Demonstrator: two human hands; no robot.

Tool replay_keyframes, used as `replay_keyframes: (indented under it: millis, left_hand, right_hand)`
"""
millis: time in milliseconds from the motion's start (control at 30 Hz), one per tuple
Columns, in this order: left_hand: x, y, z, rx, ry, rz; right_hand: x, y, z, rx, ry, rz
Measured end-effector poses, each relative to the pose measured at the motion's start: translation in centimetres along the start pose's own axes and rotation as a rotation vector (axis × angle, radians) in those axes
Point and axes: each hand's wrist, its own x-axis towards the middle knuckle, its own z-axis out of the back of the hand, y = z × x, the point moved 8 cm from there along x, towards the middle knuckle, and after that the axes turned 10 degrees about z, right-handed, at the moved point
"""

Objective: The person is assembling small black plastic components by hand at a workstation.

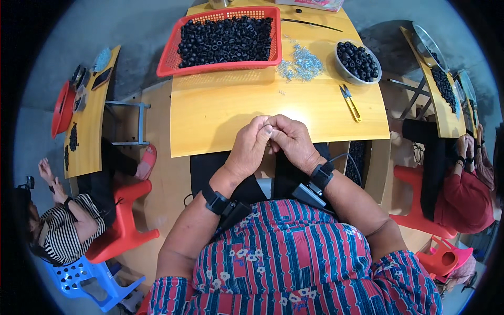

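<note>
My left hand [250,145] and my right hand [293,137] meet at the near edge of the yellow table [210,118]. Fingers of both are curled and pressed together, thumbs side by side. Whatever they pinch is hidden or too small to name. Beyond them lies a loose pile of small clear bluish pieces [303,63]. Small black round parts [226,42], some ring-shaped, fill much of a red plastic basket [166,56] at the far left. To the far right, a bowl [340,71] holds larger black rounded parts [358,60]. Yellow-handled thread snips [350,105] rest nearer, apart from my hands.
A thin dark strip [312,24] lies behind the clear pieces, near a box [317,4] at the back. On the left a person in a striped top [73,231] sits by another table [89,126]. At right, someone in red [464,202] sits at a third table [446,100].
</note>
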Motion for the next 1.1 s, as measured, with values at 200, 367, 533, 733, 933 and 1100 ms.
replay_keyframes:
  millis: [200, 367, 533, 733, 933, 1100]
  left_hand:
    - [0.3, 0.7, 0.0, -0.033, -0.009, 0.043]
    - [0.4, 0.3, -0.3, -0.129, 0.046, 0.077]
    - [-0.1, -1.1, 0.2, -0.265, -0.018, 0.014]
    - [-0.3, -2.3, 2.0, -0.167, -0.104, -0.113]
    - [-1.0, -1.6, 2.4, -0.262, -0.122, -0.057]
    - [-1.6, -1.4, 2.6, -0.319, -0.122, -0.010]
  right_hand:
    - [0.2, -0.5, -0.2, 0.042, -0.037, -0.004]
    - [0.4, -1.0, -0.2, 0.215, -0.042, -0.131]
    - [0.5, -0.8, -0.2, 0.605, 0.055, -0.252]
    - [0.3, 0.1, -1.3, 0.841, 0.077, -0.251]
    - [0.0, 0.3, -1.8, 0.777, 0.065, -0.277]
    - [-0.2, 1.0, -1.8, 0.680, -0.009, -0.245]
